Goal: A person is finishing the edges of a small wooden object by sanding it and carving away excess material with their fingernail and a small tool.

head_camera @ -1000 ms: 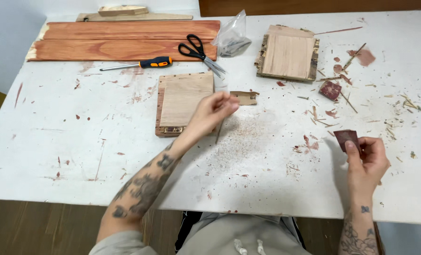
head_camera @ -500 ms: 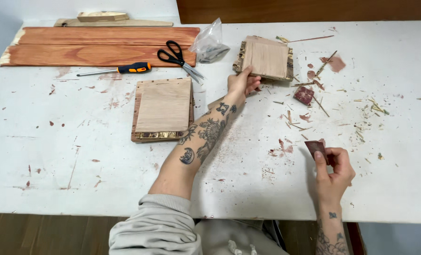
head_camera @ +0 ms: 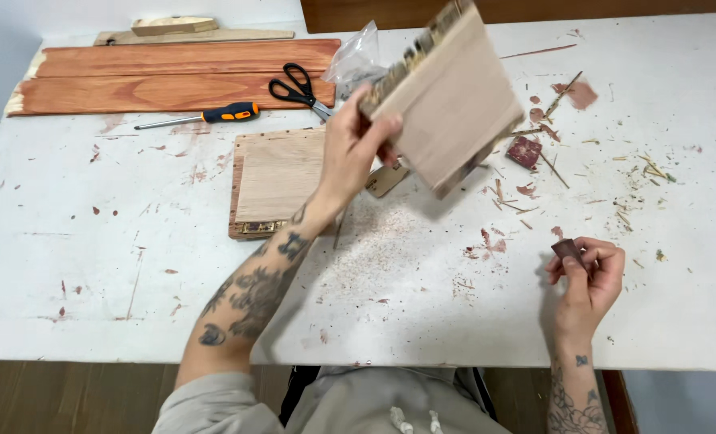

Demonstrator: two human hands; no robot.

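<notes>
Head view: left hand [head_camera: 350, 153] has lifted the square wooden panel [head_camera: 454, 100] off the worktop [head_camera: 93, 265], fingers clamped on its edge, while right hand [head_camera: 587, 277] still pinches a small reddish sanding piece [head_camera: 568, 251].

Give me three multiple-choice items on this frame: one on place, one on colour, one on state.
1. Where do the scissors lie?
A. on the reddish planks
B. on the floor
C. in the right hand

2. What colours is the screwdriver handle?
A. green and white
B. orange and black
C. all blue

3. How is the square wooden panel in the left hand?
A. flat on the table
B. lifted and tilted
C. snapped in two

Answers:
1 A: the black handles rest on the reddish planks at the far side of the table.
2 B: the grip shows orange with black.
3 B: the fingers grip its edge, clear of the table.
</notes>
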